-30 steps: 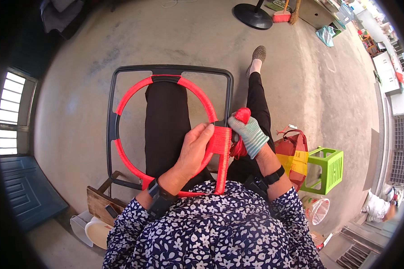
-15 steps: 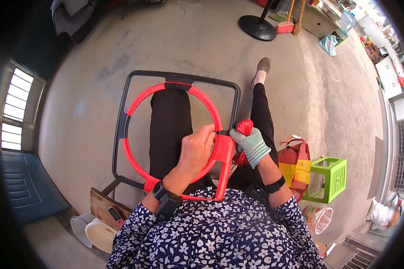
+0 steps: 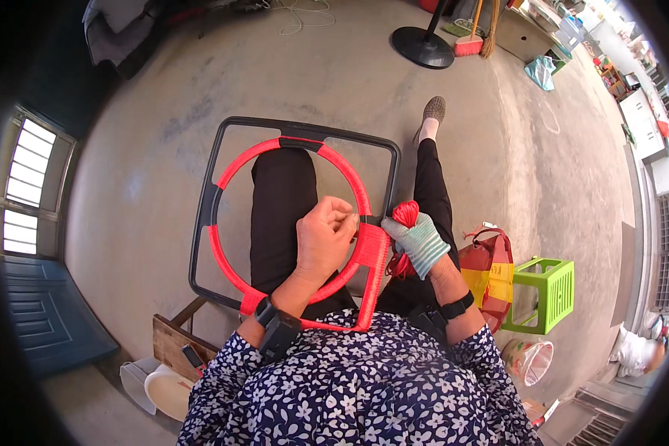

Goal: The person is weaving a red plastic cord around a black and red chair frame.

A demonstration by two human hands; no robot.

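Across my lap lies a black square frame [image 3: 214, 167] with a round ring inside it. Red cord wrapping [image 3: 347, 169] covers most of the ring and its lower right corner piece, with bare black stretches between. My bare left hand [image 3: 321, 234] is curled inside the ring, fingertips pinched together beside its right side; whatever they hold is hidden. My right hand [image 3: 422, 247], in a striped pale green glove, closes around a bundle of red cord [image 3: 405, 213], just right of the wrapped corner. Loops of the bundle show above and below the glove.
To my right are a red and yellow bag [image 3: 492, 279], a green plastic stool [image 3: 548, 297] and a bin [image 3: 529, 362]. A wooden stool [image 3: 172, 342] is at my lower left. Farther off stand a black round base [image 3: 422, 48] and a red-headed broom [image 3: 468, 46].
My left hand has drawn slightly up and back from the ring's right side, its fingers curling. The frame has shifted a little to the right; my right hand keeps its hold on the cord.
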